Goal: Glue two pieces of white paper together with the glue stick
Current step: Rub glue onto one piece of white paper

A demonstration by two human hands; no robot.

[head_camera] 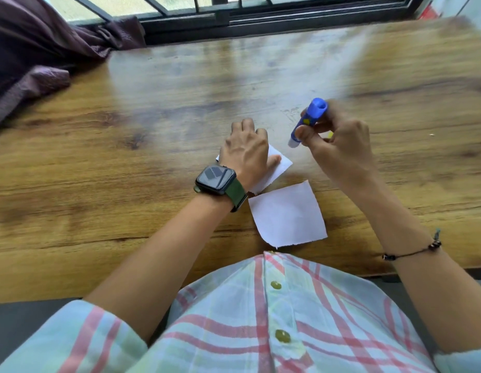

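On a brown wood-grain worktop [153, 109] below a dark-framed window [234, 12], a seated person in a pale plaid button shirt [261, 319] works with both bare hands. Their left hand [246, 150], with a dark square smartwatch on a green strap [216, 179] at the wrist, lies palm down with fingers spread loosely, pressing flat the farther small square of white paper [278, 164]. A second, nearer square of white paper [287, 214] lies flat close to the worktop's front edge; one of its corners almost meets the first sheet, and nothing is touching it. Their right hand [339, 141], a thin dark cord bracelet [411, 251] around that wrist, is raised just right of the held sheet, fingers curled tightly around a blue glue stick [310, 118]. The stick tilts, its pale end pointing down towards the paper and its blue end up and away. Whether the tip touches anything is unclear. A crumpled purple-brown cloth [32, 55] sits at the far left corner.
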